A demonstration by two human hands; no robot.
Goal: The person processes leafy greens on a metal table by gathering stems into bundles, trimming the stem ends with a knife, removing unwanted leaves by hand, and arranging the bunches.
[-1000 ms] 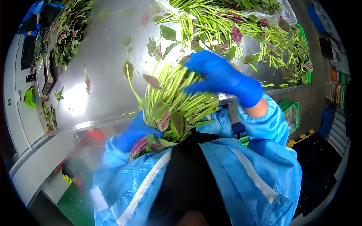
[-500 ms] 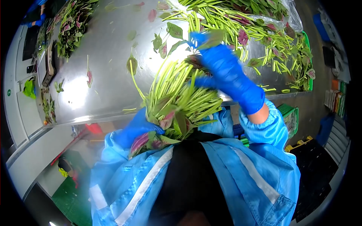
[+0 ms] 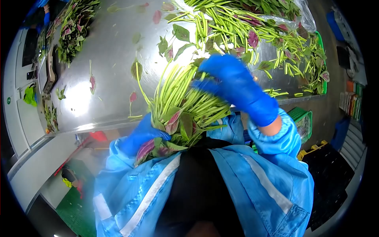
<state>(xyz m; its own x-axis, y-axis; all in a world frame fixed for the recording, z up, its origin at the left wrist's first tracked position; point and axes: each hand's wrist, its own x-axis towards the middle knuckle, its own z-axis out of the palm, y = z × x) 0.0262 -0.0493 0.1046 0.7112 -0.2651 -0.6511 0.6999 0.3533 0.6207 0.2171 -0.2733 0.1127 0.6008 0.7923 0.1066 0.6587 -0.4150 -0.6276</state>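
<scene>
A stainless-steel surface (image 3: pixel 112 71) spreads beyond the held bunch of amaranth and out to its left and right, the near edge of the metal running just behind the bunch. On the wearer's side of the bunch is a light-blue jacket (image 3: pixel 134 189) with pale strips down its front. Beyond the bunch and to its right, a heap of amaranth (image 3: pixel 237 27) covers much of the metal, pale-green stems crossing one another, with a clear plastic bag (image 3: pixel 308 17) at its far right side. Well to the left of the bunch, toward the far side, lies a pile of leafy amaranth (image 3: pixel 75 31), its leaves green and purple.

The held bunch of amaranth (image 3: pixel 173 93) itself is at the near edge, in front of the person's chest, stems fanned away from the body and leaves toward it. Right of it is the right hand (image 3: pixel 237 81), blue-gloved and blurred, fingers and thumb parted at the stem ends; whether they touch any stem I cannot tell. At the lower left of the bunch, the left hand (image 3: pixel 144 134), also gloved, is wrapped around the leafy end. Left of the bunch, a small purple leaf (image 3: pixel 133 96) lies on the metal, apart from the stems.
</scene>
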